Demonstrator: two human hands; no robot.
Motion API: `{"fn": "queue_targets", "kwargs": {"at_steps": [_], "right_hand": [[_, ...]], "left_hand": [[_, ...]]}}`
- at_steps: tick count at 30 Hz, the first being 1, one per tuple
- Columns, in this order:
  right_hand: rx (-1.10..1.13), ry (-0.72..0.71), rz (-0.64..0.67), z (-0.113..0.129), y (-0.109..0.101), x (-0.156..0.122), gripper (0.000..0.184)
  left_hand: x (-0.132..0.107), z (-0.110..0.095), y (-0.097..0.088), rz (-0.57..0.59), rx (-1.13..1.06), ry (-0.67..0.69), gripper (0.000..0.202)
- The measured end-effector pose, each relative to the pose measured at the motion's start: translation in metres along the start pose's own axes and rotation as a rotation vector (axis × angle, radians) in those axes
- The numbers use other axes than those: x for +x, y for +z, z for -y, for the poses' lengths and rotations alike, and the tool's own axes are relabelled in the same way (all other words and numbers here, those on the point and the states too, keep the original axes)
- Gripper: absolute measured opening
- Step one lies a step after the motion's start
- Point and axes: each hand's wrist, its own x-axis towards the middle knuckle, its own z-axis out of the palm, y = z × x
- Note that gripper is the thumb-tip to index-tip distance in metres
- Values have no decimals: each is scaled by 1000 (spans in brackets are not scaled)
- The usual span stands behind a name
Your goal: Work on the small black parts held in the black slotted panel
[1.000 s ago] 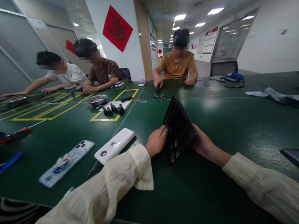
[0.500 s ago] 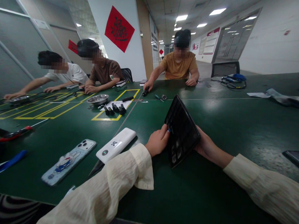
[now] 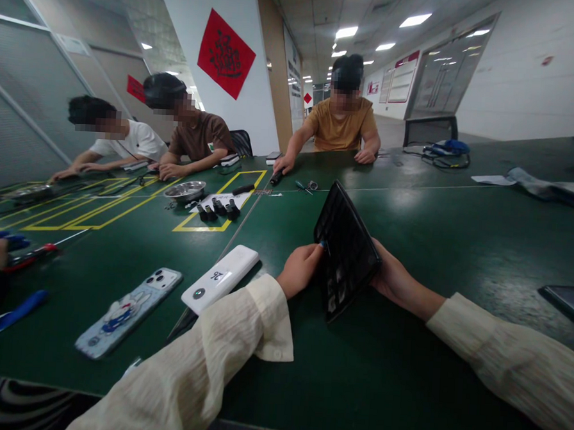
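A black tablet-like device (image 3: 345, 247) stands tilted on its edge on the green table (image 3: 405, 349). My right hand (image 3: 393, 278) wraps round its right edge from behind and props it up. My left hand (image 3: 299, 269) is closed at its left edge, pinching a small blue tool I cannot make out against the device's side. Both my sleeves are cream-coloured.
A white power bank (image 3: 220, 278) and a phone in a cartoon case (image 3: 130, 311) lie left of my arm. Farther off are a metal bowl (image 3: 184, 190), small black parts (image 3: 217, 209) in a yellow-taped square, three seated people, and another dark tablet (image 3: 567, 300) at right.
My hands and the device stay nearly still. The person in the orange shirt has reached a hand out to the left across the table. A hand has come in at the far left edge.
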Motion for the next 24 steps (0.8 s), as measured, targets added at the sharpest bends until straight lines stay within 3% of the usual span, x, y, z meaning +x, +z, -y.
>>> {"fn": "queue_targets", "kwargs": {"at_steps": [6,12,15,20,24], "right_hand": [[42,45,-49,4,6,-3,18],[53,50,-43,4,6,-2,17],[51,55,-30,3,4,-2,17],[61,30,-16,0,1,1,18],[90,-2,6,-3,-2,4,20]], "left_hand": [[0,1,2,-14,-93,-63,46],[-2,-3,1,13,-46,-8,44],[-4,-8,-2,12,96,70,42],[-10,-14,-4,-6,522,230,34],[-12,-15,-3,-12,640,307,29]]}}
